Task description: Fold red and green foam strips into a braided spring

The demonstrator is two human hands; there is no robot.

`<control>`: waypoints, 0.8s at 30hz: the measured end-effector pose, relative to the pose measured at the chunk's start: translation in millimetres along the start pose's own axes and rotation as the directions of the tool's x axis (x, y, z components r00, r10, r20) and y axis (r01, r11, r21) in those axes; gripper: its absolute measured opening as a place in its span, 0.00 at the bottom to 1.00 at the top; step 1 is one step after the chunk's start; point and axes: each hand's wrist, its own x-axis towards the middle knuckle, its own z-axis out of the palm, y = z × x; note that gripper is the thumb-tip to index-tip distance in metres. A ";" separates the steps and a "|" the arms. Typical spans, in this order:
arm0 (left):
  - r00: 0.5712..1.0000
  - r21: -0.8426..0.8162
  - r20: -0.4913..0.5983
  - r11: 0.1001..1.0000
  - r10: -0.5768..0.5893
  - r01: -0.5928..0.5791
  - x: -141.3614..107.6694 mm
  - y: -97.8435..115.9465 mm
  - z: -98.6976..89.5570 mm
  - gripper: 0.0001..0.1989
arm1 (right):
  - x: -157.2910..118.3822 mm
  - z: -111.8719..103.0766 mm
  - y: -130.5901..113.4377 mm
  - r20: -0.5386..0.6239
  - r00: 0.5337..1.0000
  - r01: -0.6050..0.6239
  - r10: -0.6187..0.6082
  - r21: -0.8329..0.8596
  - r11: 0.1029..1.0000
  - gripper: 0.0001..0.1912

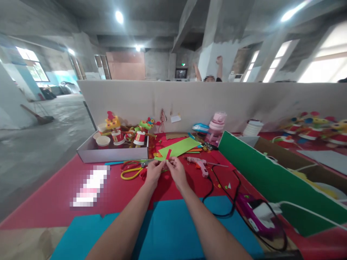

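Over the middle of the red-covered table, my left hand [154, 171] and my right hand [177, 172] meet with fingertips pinched together. A narrow red strip [168, 154], seemingly paper, sticks up from between both hands' fingers; its lower end is hidden. Just beyond lies a bright green paper sheet [180, 147]. Yellow-handled scissors [131, 174] rest left of my left hand, their blades partly covered. To the right of my right hand a pink glue gun [199, 164] lies on its side.
At the back left, a white box [114, 155] holds paper cups and cup figures. A green-sided box [271, 180] borders the right, near a purple power strip [257, 216] with black cords. Blue sheets [173, 224] lie under my forearms. A white partition [184, 97] stands behind; a person's raised arms show beyond.
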 end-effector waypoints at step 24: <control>0.995 0.003 0.101 1.000 0.018 -0.019 -8.3 3.2 -8.4 0.15 | -3.9 -5.1 -3.1 -0.069 0.997 -0.046 0.042 -0.058 0.997 0.14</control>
